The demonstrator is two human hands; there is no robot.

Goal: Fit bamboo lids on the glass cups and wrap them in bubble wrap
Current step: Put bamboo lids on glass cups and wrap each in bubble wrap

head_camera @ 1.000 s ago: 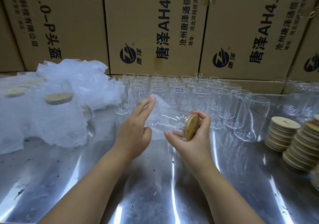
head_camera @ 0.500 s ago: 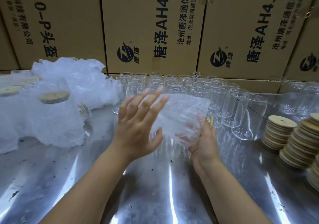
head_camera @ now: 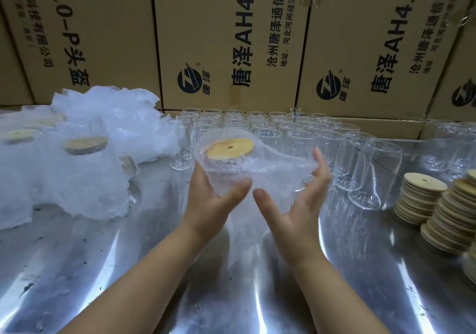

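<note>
A glass cup with a bamboo lid stands upright between my hands, swathed in bubble wrap. My left hand grips the wrapped cup from the left, thumb across its front. My right hand is spread with straight fingers against the loose tail of wrap on the right. Several bare glass cups stand in rows behind. Stacks of bamboo lids sit at the right.
Wrapped, lidded cups and loose bubble wrap pile up on the left of the shiny metal table. Cardboard boxes wall off the back. A tilted cup stands near the lid stacks.
The cup has turned from lying sideways to upright, lid on top. My left hand dropped from over the wrap to grip its left side; my right hand shifted to the wrap's right tail.
</note>
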